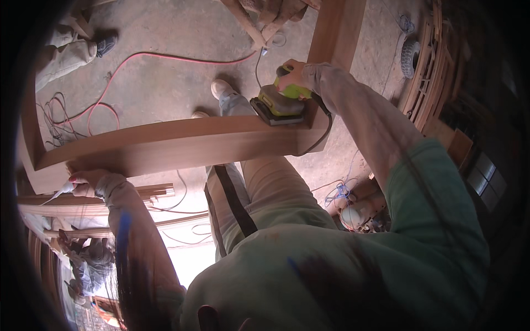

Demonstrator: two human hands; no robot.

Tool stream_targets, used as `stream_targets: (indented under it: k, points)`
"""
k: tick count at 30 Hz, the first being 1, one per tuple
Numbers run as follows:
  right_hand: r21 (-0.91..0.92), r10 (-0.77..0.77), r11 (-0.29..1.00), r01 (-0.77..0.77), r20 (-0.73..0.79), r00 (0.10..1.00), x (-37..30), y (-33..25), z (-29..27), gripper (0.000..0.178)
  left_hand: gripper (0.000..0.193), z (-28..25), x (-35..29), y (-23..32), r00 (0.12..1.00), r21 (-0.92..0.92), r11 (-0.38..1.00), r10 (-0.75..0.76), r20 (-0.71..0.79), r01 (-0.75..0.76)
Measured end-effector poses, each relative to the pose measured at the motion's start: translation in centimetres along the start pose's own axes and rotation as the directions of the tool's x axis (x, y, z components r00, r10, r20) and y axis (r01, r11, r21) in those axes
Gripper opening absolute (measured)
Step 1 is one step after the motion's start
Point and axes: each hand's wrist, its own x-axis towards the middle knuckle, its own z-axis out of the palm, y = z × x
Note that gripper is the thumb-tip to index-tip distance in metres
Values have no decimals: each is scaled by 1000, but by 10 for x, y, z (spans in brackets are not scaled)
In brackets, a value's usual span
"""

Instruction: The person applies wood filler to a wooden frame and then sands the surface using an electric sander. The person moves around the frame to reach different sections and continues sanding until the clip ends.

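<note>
My right hand (292,76) is wrapped round the top of a green and black electric sander (280,102). The sander's flat pad rests on the upper edge of a brown wooden frame (182,149), near its right corner, and a dark cord trails from the tool. On the left, my left hand (91,182) is closed beside the frame's near left corner. From its fingers pokes a small white pointed thing (65,188), with a spot of red near the fingertips; its kind is unclear. The rest of that thing is hidden by the hand.
A red hose (141,54) and tangled cables (59,113) lie on the floor beyond the frame. Another person's leg (72,60) shows at upper left. Timber strips (422,71) and a tire (409,58) are at right, wooden legs (248,25) ahead, more boards (160,193) at left.
</note>
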Motion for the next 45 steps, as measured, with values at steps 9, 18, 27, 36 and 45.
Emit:
stream_targets:
  k: [9, 18, 27, 36, 45]
  points:
    - [-25, -67, 998, 65, -61, 996, -3, 10, 3, 90, 38, -9, -4, 12, 996, -138, 987, -89, -11, 86]
    - [-4, -64, 998, 64, -87, 994, -8, 3, 7, 87, 40, -6, 3, 8, 996, -89, 993, -85, -13, 83]
    - [-37, -29, 999, 27, -77, 997, -21, 1, 1, 89, 38, -9, -8, 22, 985, -113, 978, -174, 5, 174]
    - [25, -17, 1000, 19, -79, 997, -19, 11, 0, 88, 39, -3, -10, 19, 988, -174, 973, -151, 10, 151]
    - [12, -42, 999, 43, -120, 992, -36, 6, -2, 86, 35, 23, 6, -61, 979, -168, 965, 202, -24, -203]
